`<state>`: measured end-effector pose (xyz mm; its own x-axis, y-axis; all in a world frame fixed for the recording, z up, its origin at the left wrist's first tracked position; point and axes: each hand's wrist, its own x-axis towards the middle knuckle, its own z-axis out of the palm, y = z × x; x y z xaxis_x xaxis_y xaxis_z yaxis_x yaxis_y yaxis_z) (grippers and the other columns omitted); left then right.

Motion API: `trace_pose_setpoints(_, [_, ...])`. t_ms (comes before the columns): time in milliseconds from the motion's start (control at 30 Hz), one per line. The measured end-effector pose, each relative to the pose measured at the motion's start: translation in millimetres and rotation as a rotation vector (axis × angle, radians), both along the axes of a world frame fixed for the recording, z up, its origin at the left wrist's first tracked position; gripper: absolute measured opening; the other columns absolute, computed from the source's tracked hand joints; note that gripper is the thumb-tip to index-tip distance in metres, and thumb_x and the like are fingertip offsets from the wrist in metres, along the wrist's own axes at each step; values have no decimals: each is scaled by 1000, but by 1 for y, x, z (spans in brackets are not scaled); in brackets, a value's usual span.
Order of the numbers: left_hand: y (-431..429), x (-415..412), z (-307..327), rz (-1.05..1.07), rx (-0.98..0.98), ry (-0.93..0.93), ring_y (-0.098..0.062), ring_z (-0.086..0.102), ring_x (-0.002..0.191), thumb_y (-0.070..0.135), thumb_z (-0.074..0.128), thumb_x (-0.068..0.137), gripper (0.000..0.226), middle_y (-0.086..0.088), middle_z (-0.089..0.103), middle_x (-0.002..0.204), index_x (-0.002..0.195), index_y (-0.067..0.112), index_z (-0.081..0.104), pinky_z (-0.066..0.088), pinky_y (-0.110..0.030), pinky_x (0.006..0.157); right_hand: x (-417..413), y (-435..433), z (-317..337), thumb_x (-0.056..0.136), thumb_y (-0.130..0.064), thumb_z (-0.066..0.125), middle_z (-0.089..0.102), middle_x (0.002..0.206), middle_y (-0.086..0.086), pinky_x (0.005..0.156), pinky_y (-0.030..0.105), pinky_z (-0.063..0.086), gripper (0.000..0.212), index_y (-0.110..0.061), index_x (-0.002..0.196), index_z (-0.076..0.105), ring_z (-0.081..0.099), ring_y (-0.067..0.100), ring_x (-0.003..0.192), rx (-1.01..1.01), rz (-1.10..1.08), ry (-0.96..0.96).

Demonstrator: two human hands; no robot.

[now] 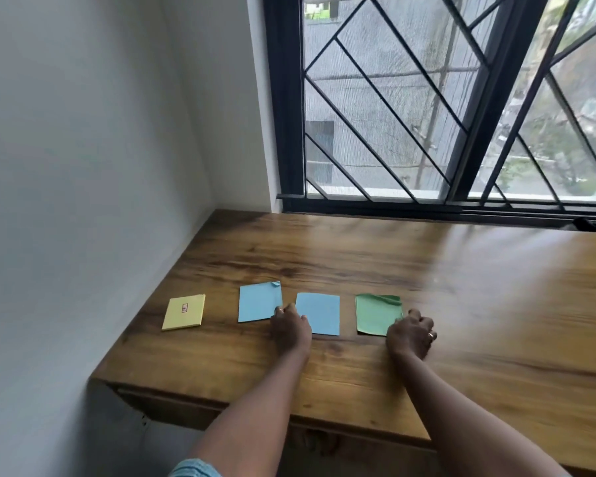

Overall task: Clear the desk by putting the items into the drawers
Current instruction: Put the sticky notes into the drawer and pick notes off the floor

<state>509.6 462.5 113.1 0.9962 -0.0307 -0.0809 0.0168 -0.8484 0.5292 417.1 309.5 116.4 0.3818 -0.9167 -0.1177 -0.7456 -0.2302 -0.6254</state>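
Fingers (414,315) maybe touching green pad (375,316) (corner curled)

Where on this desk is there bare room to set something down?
Bare desk runs between the pads and the window, and right of the right hand. Crowded row: yellow pad, left blue pad, left hand, right blue pad, green pad.

1. I count one yellow pad (184,311).
2. Blue pads: two, one (258,302) and another (320,313).
3. One green pad (375,313); four pads total on my feed.
4. Hands: two, left hand (290,327), right hand (410,333).
5. One ring (430,335).
6. One desk (461,304).
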Motion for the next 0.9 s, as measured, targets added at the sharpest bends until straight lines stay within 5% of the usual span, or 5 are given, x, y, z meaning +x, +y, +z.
trace_pose_setpoints(367, [68, -97, -22, 180, -178, -216, -28, 46, 121, 11, 49, 95, 34, -15, 54, 130, 127, 10, 57, 38, -34, 99, -84, 63, -24, 93, -9, 50, 42, 129, 28, 100, 45, 34, 42, 4, 131, 41, 42, 43, 117, -107, 167, -146])
trace_pose_setpoints(600, [106, -155, -43, 334, -273, -89, -33, 44, 123, 11, 51, 94, 32, -16, 47, 136, 126, 10, 56, 41, -39, 97, -141, 117, -47, 79, 0, 70, 58, 104, 29, 81, 49, 53, 33, 8, 109, 60, 58, 48, 93, -405, 474, -204])
trace_pose_setpoints(767, [124, -169, -58, 407, -311, 69, -35, 42, 125, 17, 49, 96, 38, -18, 42, 140, 132, 6, 49, 40, -43, 101, -168, 140, -62, 56, 1, 84, 68, 91, 18, 70, 33, 58, 40, 2, 94, 70, 68, 34, 81, -687, 817, -181])
trace_pose_setpoints(833, [124, -162, -58, 422, -355, 134, -34, 42, 127, 22, 48, 97, 43, -18, 40, 142, 135, 4, 44, 40, -44, 102, -168, 147, -70, 71, -2, 71, 65, 98, 13, 75, 30, 53, 28, -5, 98, 66, 65, 31, 91, -530, 1004, 13])
trace_pose_setpoints(900, [123, -155, -60, 552, -496, 271, -35, 44, 128, 27, 44, 99, 47, -20, 41, 143, 138, 2, 40, 39, -44, 103, -161, 148, -80, 89, -11, 51, 62, 106, 11, 75, 30, 44, 17, -10, 103, 61, 59, 31, 102, -188, 970, 188])
